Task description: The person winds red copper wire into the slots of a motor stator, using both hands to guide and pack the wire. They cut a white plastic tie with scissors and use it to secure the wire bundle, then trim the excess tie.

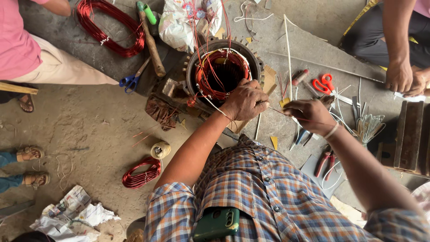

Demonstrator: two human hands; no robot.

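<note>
A round motor stator [222, 71] with red copper windings stands on the concrete floor ahead of me. My left hand [245, 100] rests on its near rim, fingers closed around a thin red wire [278, 110] coming off the windings. My right hand [310, 115] pinches the other end of that wire a short way to the right, and the strand is taut between both hands. White sleeving and cord run over the stator's rim.
Coils of red wire [109, 27] [141, 174], a hammer [151, 40], blue scissors [131, 80], red scissors [323, 84], red pliers [325, 162] and a thread spool [160, 150] lie around. Other people sit at the left and upper right [401, 74]. Wooden blocks [410, 139] stand at the right.
</note>
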